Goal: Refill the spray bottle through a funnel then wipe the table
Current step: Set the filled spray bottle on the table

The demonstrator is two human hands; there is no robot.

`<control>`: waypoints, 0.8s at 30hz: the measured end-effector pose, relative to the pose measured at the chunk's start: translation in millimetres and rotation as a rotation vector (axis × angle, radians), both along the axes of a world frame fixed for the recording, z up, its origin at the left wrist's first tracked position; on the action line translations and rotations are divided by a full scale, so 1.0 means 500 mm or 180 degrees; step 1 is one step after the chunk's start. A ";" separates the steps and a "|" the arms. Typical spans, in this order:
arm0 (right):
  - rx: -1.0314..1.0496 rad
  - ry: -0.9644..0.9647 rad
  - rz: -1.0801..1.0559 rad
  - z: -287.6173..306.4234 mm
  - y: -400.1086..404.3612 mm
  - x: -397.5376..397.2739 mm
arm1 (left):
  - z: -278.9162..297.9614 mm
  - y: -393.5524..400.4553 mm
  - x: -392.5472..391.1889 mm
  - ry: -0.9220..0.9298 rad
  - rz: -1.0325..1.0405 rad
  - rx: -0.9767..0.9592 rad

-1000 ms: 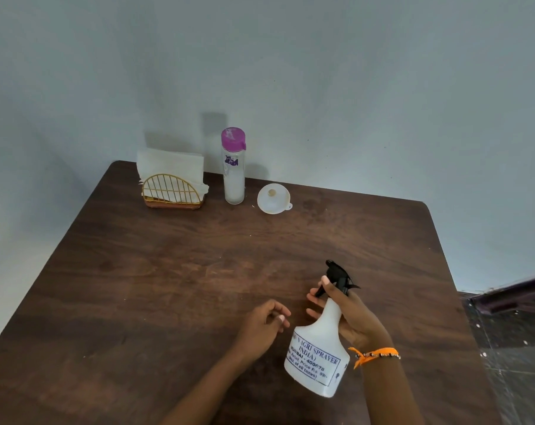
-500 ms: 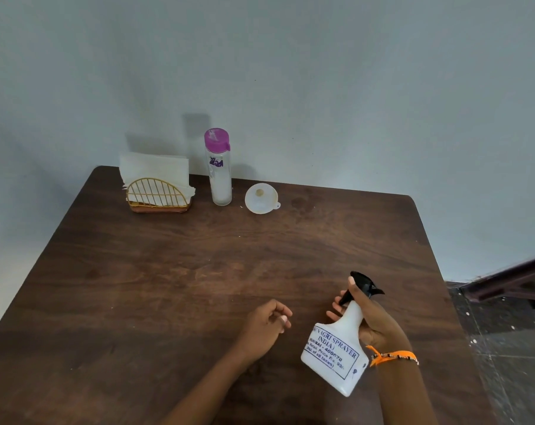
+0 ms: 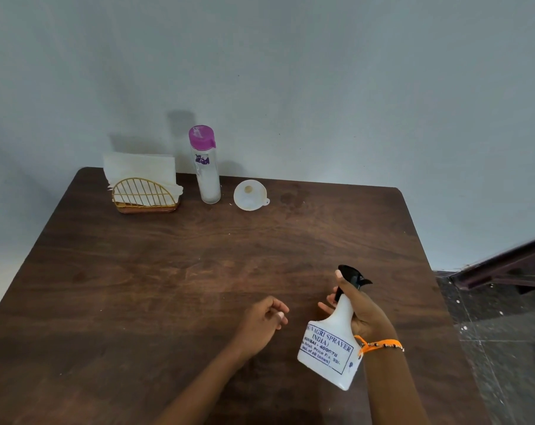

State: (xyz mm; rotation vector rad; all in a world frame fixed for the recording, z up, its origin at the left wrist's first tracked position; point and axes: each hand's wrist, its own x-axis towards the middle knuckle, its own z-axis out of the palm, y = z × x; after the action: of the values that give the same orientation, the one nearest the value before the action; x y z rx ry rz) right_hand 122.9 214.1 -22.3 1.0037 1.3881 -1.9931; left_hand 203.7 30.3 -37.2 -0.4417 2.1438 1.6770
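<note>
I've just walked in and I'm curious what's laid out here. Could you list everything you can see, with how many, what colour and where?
table: one, dark brown wood, fills the lower view, against a pale wall
napkin holder: one, gold wire, far left corner, holding white paper napkins
tall bottle: one, clear with a pink cap, upright beside the holder, white contents
funnel: one, white, on the table right of the tall bottle
spray bottle: one, white with a black trigger head and blue printed label, near right, tilted
wristband: one, orange, on the right wrist
left hand: loosely curled, holding nothing
right hand: grips the spray bottle's neck
</note>
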 end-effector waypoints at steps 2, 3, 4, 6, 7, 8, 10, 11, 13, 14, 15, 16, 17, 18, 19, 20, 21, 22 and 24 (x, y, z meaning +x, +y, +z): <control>-0.0065 0.0045 0.0111 -0.005 0.001 0.002 | 0.002 0.003 0.000 0.0002 -0.0025 -0.0004; -0.0118 0.0087 0.0180 -0.006 0.002 0.003 | 0.002 0.003 0.001 0.0007 -0.0031 -0.0011; -0.0187 0.0133 0.0241 -0.006 0.001 0.004 | 0.002 0.003 0.001 0.0009 -0.0032 -0.0021; -0.0294 0.0214 0.0291 -0.006 -0.002 0.006 | 0.001 0.002 0.001 0.0021 -0.0028 -0.0039; -0.0294 0.0235 0.0251 -0.006 -0.004 0.006 | 0.000 0.001 0.000 0.0024 -0.0024 -0.0048; -0.0268 0.0230 0.0157 -0.006 -0.006 0.007 | 0.000 0.001 0.000 0.0016 -0.0019 -0.0052; -0.0183 0.0142 0.0004 -0.004 -0.011 0.005 | -0.001 0.000 0.000 -0.0003 -0.0005 -0.0027; -0.0162 0.0099 0.0006 -0.002 -0.013 0.004 | -0.001 0.000 0.000 -0.0012 -0.0003 -0.0014; -0.0205 0.0061 0.0081 -0.001 -0.014 0.001 | -0.002 -0.002 0.000 -0.0024 0.0007 0.0005; -0.0248 0.0076 0.0161 0.001 -0.015 0.001 | -0.002 -0.002 0.000 -0.0026 0.0012 0.0017; -0.0285 0.0096 0.0272 0.002 -0.015 0.001 | -0.002 -0.002 0.000 -0.0026 0.0018 0.0028; -0.0343 0.0104 0.0365 0.002 -0.016 0.001 | -0.001 -0.002 0.000 -0.0027 0.0016 0.0031; -0.0387 0.0099 0.0408 0.002 -0.018 0.003 | -0.001 -0.003 0.000 -0.0027 0.0008 0.0026; -0.0405 0.0090 0.0389 0.000 -0.020 0.004 | 0.000 -0.003 0.000 -0.0031 0.0001 0.0022; -0.0382 0.0069 0.0337 -0.001 -0.023 0.004 | 0.000 -0.003 -0.001 -0.0040 0.0001 0.0021; -0.0314 0.0030 0.0281 -0.003 -0.026 0.005 | -0.001 -0.003 -0.001 -0.0050 0.0004 0.0020; -0.0228 -0.0013 0.0258 -0.004 -0.029 0.005 | -0.001 -0.004 -0.001 -0.0058 0.0006 0.0019; -0.0177 -0.0034 0.0265 -0.005 -0.031 0.007 | -0.002 -0.005 0.000 -0.0061 0.0011 0.0018; -0.0236 -0.0036 0.0312 -0.006 -0.034 0.010 | -0.006 -0.007 0.000 -0.0051 0.0028 0.0019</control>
State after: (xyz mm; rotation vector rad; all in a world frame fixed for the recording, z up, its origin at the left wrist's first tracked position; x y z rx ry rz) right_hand 127.9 197.0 -25.3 0.8956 1.3216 -1.9491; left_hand 203.8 26.6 -40.0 -0.4620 2.1279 1.6784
